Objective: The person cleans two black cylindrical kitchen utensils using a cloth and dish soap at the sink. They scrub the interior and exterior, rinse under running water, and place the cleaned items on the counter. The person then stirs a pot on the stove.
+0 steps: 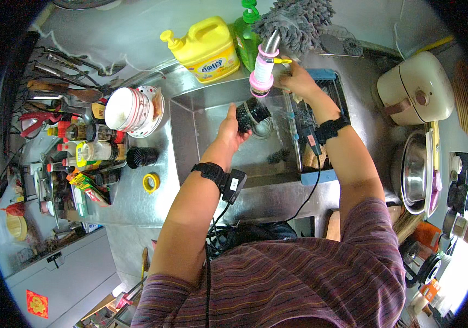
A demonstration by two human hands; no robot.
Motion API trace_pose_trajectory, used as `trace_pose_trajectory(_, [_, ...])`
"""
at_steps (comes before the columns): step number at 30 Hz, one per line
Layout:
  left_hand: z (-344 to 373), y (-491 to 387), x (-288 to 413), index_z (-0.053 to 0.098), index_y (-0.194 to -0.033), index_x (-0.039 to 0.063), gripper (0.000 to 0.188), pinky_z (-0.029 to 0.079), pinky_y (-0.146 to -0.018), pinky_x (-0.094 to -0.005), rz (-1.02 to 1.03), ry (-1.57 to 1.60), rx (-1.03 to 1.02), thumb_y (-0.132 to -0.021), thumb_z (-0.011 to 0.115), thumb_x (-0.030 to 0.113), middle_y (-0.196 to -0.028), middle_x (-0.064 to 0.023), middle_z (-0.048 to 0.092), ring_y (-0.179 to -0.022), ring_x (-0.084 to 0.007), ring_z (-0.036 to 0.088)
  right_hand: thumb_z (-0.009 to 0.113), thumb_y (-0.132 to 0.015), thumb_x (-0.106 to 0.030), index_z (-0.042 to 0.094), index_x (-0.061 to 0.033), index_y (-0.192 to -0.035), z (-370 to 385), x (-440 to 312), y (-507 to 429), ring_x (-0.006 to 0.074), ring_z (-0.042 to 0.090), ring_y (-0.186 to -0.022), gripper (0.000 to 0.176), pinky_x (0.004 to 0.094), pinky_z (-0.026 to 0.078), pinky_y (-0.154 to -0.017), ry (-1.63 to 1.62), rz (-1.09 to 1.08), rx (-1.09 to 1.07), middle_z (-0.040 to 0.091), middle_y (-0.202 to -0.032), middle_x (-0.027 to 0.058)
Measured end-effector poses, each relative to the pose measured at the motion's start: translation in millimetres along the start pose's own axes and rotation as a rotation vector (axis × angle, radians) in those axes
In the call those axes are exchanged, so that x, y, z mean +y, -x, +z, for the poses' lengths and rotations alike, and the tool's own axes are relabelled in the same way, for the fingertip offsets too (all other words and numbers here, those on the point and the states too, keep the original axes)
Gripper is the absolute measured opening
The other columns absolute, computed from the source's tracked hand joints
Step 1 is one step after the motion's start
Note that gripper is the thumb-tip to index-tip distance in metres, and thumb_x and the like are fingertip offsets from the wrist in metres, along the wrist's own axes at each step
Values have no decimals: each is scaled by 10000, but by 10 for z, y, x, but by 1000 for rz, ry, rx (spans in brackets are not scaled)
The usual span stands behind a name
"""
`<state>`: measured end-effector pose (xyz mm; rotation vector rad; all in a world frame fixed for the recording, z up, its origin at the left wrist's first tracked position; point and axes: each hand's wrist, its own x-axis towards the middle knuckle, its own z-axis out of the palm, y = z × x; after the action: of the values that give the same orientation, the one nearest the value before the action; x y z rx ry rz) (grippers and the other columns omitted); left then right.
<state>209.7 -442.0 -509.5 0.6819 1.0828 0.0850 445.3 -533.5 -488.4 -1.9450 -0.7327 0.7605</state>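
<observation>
A black textured cup (249, 115) is held tilted in my left hand (232, 128) over the stainless steel sink (213, 162). Its open end faces right, just below the pink and white faucet spout (263, 74). Water appears to come from the spout near the cup's mouth. My right hand (296, 80) is behind and right of the spout, by the yellow faucet handle (282, 61); its fingertips are partly hidden, and whether they grip anything is unclear. A similar black cup (142, 157) stands on the counter left of the sink, near a yellow ring (151, 183).
Stacked bowls (129, 108) stand left of the sink. Behind it are a yellow detergent jug (207, 49), a green pump bottle (247, 37) and a grey chenille cloth (295, 24). A blue-ended rack (319, 177) spans the sink's right side; a rice cooker (416, 88) is further right.
</observation>
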Motion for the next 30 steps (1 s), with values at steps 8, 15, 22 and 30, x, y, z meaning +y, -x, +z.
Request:
trace_pose_trajectory(8, [198, 32, -78, 399, -1257, 62, 604, 592, -723, -377, 328, -124, 97, -840, 754, 317, -1136, -101, 576, -952, -228, 634, 636, -787, -198, 616, -132, -1226, -370, 533, 498, 355, 622, -1064, 444, 401, 495, -912, 463, -36, 141, 653, -1138, 193])
trace_pose_trajectory(15, [233, -139, -31, 436, -1257, 23, 700, 511, -876, -364, 654, -446, 42, -690, 839, 105, -1155, -138, 549, -1071, -265, 569, 635, -774, -178, 606, -179, -1250, -405, 827, 735, 356, 637, -1022, 477, 414, 516, -877, 570, 123, 147, 666, -1099, 190])
trace_pose_trajectory(22, [412, -3, 4, 463, -1279, 58, 744, 405, -1024, -392, 859, -736, 65, -639, 842, 62, -1258, -158, 462, -1196, -294, 488, 677, -870, -355, 594, -13, -1219, -26, 540, 900, 276, 630, -1010, 496, 353, 511, -879, 160, -61, 148, 650, -1153, 152])
trace_pose_trajectory(30, [240, -176, -45, 390, -1368, 36, 687, 502, -900, -337, 794, -686, -114, -751, 669, -74, -1214, -125, 548, -1078, -235, 589, 696, -878, -260, 628, 5, -991, 387, 163, 939, 178, 641, -835, 297, 352, 525, -675, -198, 71, -19, 664, -936, 78])
